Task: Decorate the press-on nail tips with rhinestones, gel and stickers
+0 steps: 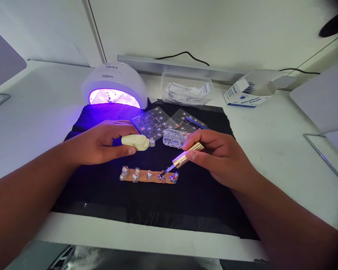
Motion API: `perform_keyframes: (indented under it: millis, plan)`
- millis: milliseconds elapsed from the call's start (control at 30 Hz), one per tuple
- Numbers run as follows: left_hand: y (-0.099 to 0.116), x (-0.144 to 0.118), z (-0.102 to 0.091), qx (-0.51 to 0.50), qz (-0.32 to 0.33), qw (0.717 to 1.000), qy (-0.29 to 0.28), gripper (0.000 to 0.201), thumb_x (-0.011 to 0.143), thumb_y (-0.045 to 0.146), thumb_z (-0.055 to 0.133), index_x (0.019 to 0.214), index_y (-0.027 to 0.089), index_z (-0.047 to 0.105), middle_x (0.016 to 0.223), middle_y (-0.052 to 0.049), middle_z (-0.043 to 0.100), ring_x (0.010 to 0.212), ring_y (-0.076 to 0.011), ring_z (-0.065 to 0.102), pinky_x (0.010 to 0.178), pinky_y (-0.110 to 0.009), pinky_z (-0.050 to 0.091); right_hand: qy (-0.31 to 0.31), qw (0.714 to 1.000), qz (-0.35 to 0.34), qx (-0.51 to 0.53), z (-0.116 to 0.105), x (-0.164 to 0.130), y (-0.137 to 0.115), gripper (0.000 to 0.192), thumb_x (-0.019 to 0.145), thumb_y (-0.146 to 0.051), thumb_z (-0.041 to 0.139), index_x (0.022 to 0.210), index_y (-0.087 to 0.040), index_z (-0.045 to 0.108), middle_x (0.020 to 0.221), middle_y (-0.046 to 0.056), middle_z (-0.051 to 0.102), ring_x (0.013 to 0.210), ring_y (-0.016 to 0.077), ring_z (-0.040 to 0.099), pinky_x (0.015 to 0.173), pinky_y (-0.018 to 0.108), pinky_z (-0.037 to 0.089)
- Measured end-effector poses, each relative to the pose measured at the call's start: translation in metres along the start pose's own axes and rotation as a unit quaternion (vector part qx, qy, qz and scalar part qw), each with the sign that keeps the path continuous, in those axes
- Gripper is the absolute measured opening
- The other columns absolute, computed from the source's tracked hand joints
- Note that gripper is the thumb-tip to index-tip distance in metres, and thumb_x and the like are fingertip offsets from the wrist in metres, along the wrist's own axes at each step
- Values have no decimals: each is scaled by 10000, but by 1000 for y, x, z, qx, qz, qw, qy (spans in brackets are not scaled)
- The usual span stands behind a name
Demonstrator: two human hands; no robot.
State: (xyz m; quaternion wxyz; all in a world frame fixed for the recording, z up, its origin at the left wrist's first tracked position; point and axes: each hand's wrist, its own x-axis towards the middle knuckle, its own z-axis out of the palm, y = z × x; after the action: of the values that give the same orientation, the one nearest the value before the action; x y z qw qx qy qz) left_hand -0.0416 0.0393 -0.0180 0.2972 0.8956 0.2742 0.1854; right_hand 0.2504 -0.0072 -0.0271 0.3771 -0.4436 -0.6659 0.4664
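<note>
Left hand (101,142), centre-left of frame, is clenched around a cream bottle (136,142); the bottle lies nearly level, its open neck toward the right. Right hand (219,157), centre-right, pinches a gold-handled brush (183,158) between thumb and fingers. Brush axis slants from upper right down to lower left, the dark tip ending at the strip (148,175). The strip is a thin wooden piece lying left-to-right on the black mat (157,202), just below both hands in the frame, with five small clear nail tips standing on it. The brush tip meets the fourth tip (162,176) counted from the left; whether bristles actually touch cannot be told. Right hand is nearer to that tip; the strip lies down and left from its grip. The left hand hovers above the strip's left end, apart from it. Upper left: a white lamp (114,84) glowing violet. Beyond the hands: clear sticker sheets (152,122), a small bead box (173,137), a clear tub (186,88) of packets, a white carton (248,93) upper right, all on the white tabletop (270,150).
</note>
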Motion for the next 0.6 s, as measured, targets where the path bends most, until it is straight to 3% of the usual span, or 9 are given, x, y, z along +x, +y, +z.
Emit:
perform_keyframes:
  millis: [200, 367, 600]
  plan:
    - [1, 1, 0, -5, 2, 1000, -2, 140, 929, 272, 620, 1019, 173, 659, 856, -3, 633, 741, -110, 591, 671, -200, 454, 29, 999, -2, -39, -1, 1, 0, 37, 787, -263, 694, 761, -236, 692, 676, -31, 633, 605, 113, 544, 573, 270, 388]
    - [2, 1, 0, -1, -4, 1000, -2, 154, 928, 292, 619, 1013, 173, 665, 866, -15, 653, 750, -130, 605, 678, -218, 460, 36, 999, 0, -12, -3, 1, 0, 22, 782, -249, 705, 764, -248, 694, 684, -30, 622, 613, 114, 534, 581, 271, 388]
    - [-1, 1, 0, -1, 1, 1000, -4, 144, 933, 283, 619, 1022, 176, 656, 869, -11, 637, 750, -115, 599, 682, -207, 456, -22, 1000, 3, 15, -5, -1, -1, 23, 784, -233, 696, 791, -254, 691, 668, -26, 606, 574, 114, 499, 538, 266, 377]
